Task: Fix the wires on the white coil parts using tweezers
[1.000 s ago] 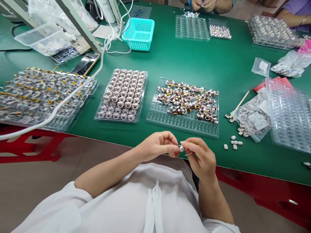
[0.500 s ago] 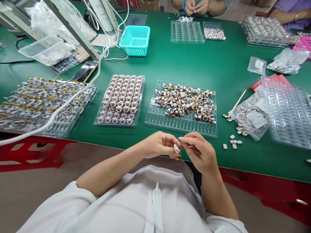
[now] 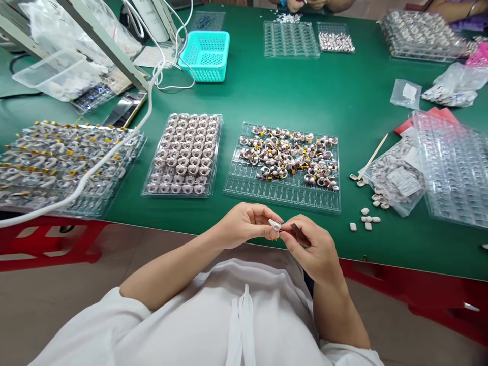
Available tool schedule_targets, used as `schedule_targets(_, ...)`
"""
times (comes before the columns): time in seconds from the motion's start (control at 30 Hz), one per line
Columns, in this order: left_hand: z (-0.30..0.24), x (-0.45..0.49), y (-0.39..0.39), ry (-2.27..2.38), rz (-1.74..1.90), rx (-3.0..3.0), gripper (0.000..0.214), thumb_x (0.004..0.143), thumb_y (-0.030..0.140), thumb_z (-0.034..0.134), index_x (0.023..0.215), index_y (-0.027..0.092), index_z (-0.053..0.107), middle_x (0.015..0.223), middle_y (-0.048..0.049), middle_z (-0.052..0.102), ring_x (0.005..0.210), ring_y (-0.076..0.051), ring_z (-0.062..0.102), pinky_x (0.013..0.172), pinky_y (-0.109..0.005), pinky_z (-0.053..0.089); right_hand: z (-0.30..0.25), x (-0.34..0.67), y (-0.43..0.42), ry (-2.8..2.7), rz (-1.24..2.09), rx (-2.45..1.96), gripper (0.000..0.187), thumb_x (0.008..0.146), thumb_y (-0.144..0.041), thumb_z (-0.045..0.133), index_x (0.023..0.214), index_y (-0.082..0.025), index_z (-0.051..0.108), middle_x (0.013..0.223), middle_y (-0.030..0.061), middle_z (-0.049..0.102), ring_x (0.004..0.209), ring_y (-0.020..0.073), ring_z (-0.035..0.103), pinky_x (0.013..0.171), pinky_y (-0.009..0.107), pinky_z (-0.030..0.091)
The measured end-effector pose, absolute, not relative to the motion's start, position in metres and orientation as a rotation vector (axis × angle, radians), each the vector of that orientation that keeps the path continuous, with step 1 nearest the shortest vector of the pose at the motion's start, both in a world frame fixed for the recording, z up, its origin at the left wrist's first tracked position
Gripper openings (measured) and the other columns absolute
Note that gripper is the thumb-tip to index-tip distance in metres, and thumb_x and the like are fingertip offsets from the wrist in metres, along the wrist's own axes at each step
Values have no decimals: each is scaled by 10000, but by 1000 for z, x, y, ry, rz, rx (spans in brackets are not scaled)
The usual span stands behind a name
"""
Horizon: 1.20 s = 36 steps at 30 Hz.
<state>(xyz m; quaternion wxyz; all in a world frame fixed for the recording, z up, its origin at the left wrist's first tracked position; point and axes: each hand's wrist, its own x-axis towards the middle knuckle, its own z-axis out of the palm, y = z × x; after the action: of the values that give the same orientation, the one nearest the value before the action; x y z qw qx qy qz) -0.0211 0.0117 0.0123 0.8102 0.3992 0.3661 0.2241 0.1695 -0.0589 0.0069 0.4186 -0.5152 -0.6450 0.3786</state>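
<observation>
Near the table's front edge my left hand pinches a small whitish plastic part, with a bit of yellow showing under it. Close on its right, my right hand is closed, thumb and fingertips at the part. A slim dark brown thing lies within my right fingers; its kind is not clear. Beyond my hands, a clear tray carries a heap of similar beige parts with yellow bits. To its left stands another clear tray with beige ring-like parts in neat rows.
Stacked trays of parts fill the left, crossed by a white cable. A turquoise basket stands farther back. At right are loose beige caps, a bag of caps, a wooden stick and clear trays. Co-workers' hands show opposite.
My right hand has turned and its fingertips have come onto the part in my left hand. The part has tilted, and the dark slim thing now shows. The view has shifted slightly.
</observation>
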Motion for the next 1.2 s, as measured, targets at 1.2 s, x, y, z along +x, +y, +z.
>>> schedule_targets(1.2,12,-22,1,991,611,1492,171,841,148,661,986,149,753,911,-55,799,828,-170,747,773,-250,581,-9,151,-59,-1635,637,-1438,126,910,-142,617,969,-231,683,944,43,665,832,165,633,670,282,509)
